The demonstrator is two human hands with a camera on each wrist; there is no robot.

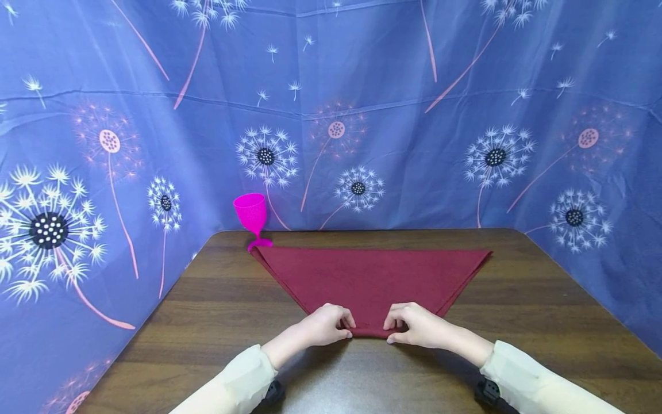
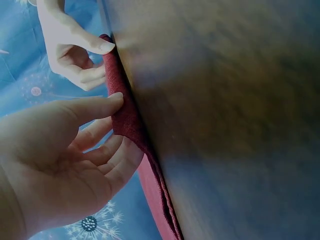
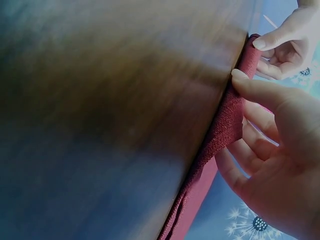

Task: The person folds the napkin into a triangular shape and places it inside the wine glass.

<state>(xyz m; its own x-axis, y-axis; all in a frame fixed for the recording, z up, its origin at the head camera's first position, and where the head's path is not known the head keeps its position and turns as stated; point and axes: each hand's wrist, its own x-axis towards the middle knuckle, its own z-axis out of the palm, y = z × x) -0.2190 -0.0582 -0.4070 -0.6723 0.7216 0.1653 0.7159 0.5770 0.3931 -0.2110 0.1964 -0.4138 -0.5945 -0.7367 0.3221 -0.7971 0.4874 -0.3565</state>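
A dark red cloth napkin (image 1: 372, 279) lies on the table with its long straight edge at the back and its sides narrowing toward me. Its near end is turned over into a short folded edge. My left hand (image 1: 327, 325) pinches the left end of this fold between thumb and fingers. At the right end, my right hand (image 1: 420, 325) pinches it the same way. Both wrist views show the thumbs on the near face of the folded cloth (image 2: 125, 107), with the fingers (image 3: 250, 145) behind it.
A bright pink goblet (image 1: 251, 214) stands at the back left, close to the napkin's left corner. The brown wooden table (image 1: 522, 310) reaches back to a blue curtain (image 1: 414, 144) printed with dandelions, which also hangs along both sides.
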